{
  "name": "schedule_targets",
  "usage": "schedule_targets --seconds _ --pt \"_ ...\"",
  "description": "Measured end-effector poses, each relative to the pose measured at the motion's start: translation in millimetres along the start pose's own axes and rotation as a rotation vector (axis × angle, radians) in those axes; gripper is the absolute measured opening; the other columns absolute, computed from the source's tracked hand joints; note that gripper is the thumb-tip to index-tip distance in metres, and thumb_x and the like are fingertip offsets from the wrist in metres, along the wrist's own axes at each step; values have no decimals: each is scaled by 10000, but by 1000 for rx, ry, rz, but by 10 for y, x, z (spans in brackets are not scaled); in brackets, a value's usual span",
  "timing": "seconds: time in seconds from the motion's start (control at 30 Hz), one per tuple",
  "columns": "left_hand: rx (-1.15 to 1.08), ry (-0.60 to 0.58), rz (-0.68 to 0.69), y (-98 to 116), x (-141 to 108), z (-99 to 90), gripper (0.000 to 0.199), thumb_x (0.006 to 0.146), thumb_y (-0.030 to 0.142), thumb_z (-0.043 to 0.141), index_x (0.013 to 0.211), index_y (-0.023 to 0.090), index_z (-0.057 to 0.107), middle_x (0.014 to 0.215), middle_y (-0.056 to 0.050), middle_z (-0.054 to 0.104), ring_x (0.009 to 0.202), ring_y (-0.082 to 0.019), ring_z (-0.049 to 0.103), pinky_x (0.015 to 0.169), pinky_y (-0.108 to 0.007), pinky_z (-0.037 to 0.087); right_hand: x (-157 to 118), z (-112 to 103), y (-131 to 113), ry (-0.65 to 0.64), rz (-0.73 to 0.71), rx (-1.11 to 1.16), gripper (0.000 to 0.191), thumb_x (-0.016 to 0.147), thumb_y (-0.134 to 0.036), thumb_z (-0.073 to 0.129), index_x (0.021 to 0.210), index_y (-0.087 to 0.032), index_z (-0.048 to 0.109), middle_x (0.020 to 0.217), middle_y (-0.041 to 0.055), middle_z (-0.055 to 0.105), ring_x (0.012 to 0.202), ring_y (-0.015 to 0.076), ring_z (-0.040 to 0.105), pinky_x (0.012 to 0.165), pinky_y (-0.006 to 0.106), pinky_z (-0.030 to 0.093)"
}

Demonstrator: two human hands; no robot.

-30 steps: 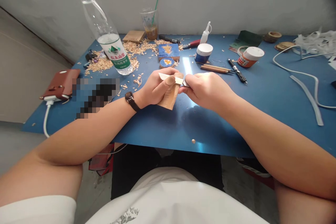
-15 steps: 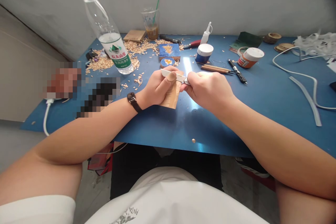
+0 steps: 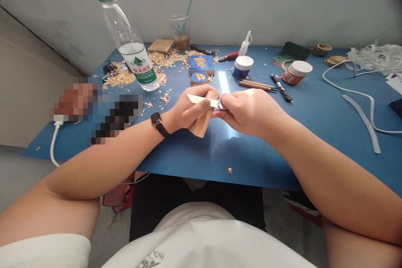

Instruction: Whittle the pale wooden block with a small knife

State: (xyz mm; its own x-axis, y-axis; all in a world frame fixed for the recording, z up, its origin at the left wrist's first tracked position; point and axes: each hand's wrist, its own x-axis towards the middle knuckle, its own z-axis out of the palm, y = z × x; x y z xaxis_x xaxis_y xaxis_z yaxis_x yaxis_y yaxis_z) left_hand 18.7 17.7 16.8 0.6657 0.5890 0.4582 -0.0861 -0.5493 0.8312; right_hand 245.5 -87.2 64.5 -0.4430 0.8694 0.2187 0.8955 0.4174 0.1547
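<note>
My left hand (image 3: 185, 111) is closed around a pale wooden block (image 3: 201, 126), which is tilted with its lower end toward me. In my right hand (image 3: 253, 111) is a utility knife (image 3: 204, 100); its bright blade points left and lies across the block's upper part. The left thumb is up against the blade. Most of the knife's handle is hidden inside the right fist. Beyond the hands are a small round wood slice (image 3: 200, 77) and a square wood block (image 3: 201, 64), both with blue and orange painted tops.
A water bottle (image 3: 138, 60) stands left, beside wood shavings (image 3: 119, 76). Behind are a drink cup (image 3: 180, 35) and a flat board (image 3: 161, 45). To the right lie wooden-handled tools (image 3: 257, 85), a black pen (image 3: 282, 88), a blue jar (image 3: 243, 67), an orange jar (image 3: 297, 72) and a white cable (image 3: 373, 104).
The wooden block has turned in my left hand, showing a narrower side. The blade has shifted slightly left and down across it, with the right hand following.
</note>
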Motion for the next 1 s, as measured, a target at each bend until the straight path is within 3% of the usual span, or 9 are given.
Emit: schedule_targets --seconds 0.37,0.6,0.87,1.0 --pt "16 -14 14 -44 33 -20 892 1023 1131 687 993 240 719 862 -64 755 843 -236 682 786 -397 571 26 38 83 -6 79 106 662 1307 -734 437 950 -251 717 749 12 523 660 203 322 698 364 207" --pt "7 -6 5 -6 49 -7 890 1025 1124 700 946 238 708 823 -52 741 798 -214 688 760 -383 571 65 -29 -41 -72 216 -30 678 1282 -723 458 1020 -213 819 780 56 645 662 206 377 706 362 195" --pt "56 128 -27 -81 58 38 889 1057 1119 661 887 247 691 782 -42 726 761 -210 675 707 -389 563 132 -15 -152 -107 347 -61 647 1291 -639 479 1027 -167 835 823 106 704 681 208 476 708 341 180" --pt "82 242 -46 -117 20 55 925 1085 1141 558 779 269 552 686 -8 575 664 -188 559 637 -402 468 149 -71 -142 -155 402 -54 839 1304 -843 401 1093 -162 843 805 86 659 670 222 474 705 339 200"
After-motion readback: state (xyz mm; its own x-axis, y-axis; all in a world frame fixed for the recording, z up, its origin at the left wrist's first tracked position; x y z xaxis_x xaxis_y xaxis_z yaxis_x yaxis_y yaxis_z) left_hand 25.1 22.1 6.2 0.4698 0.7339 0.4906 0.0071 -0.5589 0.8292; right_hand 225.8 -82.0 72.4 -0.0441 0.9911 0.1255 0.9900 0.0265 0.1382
